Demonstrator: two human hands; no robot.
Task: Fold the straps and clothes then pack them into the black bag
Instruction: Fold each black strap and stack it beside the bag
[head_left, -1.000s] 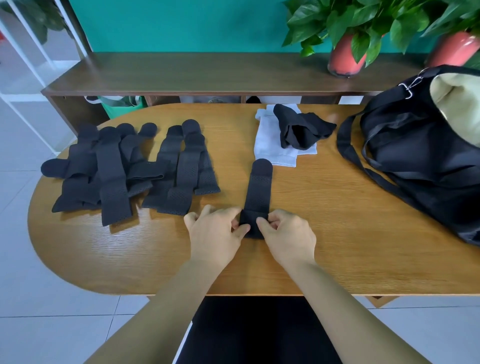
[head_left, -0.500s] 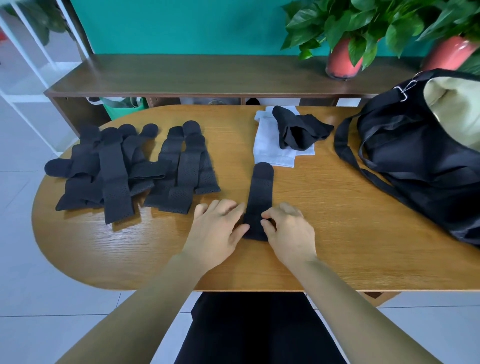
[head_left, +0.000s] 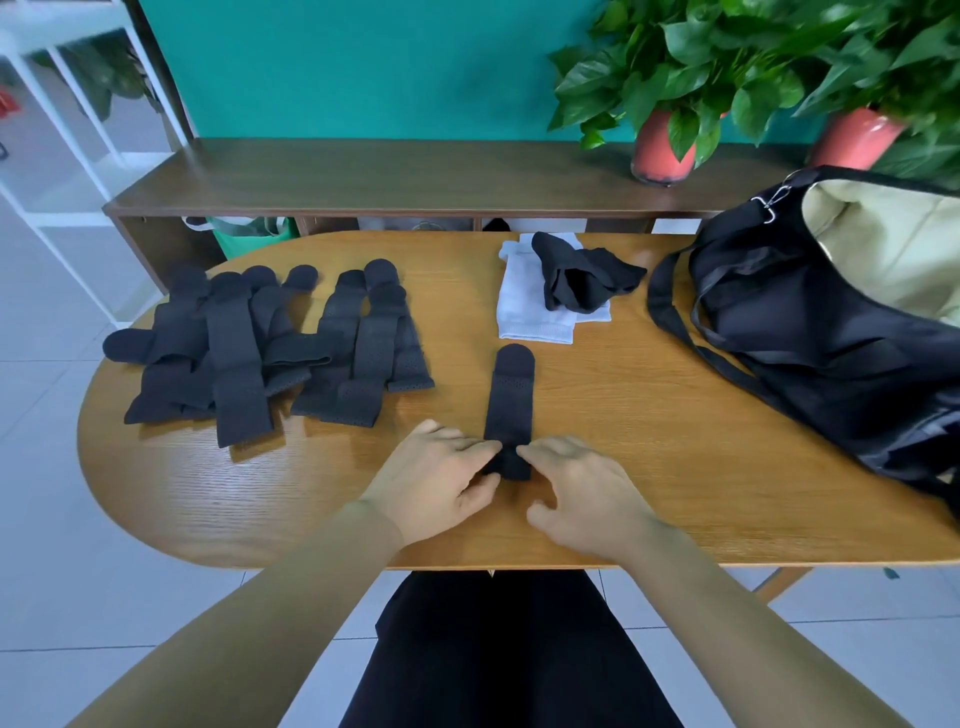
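- A single strap is lying lengthwise on the oval table, its rounded end pointing toward the far edge and its other end sitting close to the middle of the near edge.
- The left hand is pinching that near end from the left, fingers on top and thumb at the near corner.
- The right hand is touching the same end from the right with fairly straight fingertips, its thumb lying on the wood, apart from the strap.
- The two hands are sitting close together, almost meeting over the strap.
- A pile of straps is sprawling across the left end of the table, well apart from the single one.
- A white cloth is lying near the far edge, with a crumpled black garment resting partly on it.
- The black bag is slumping at the right end, its mouth gaping and showing a pale lining.
- Two potted plants are standing on the dark sideboard beyond the far edge.
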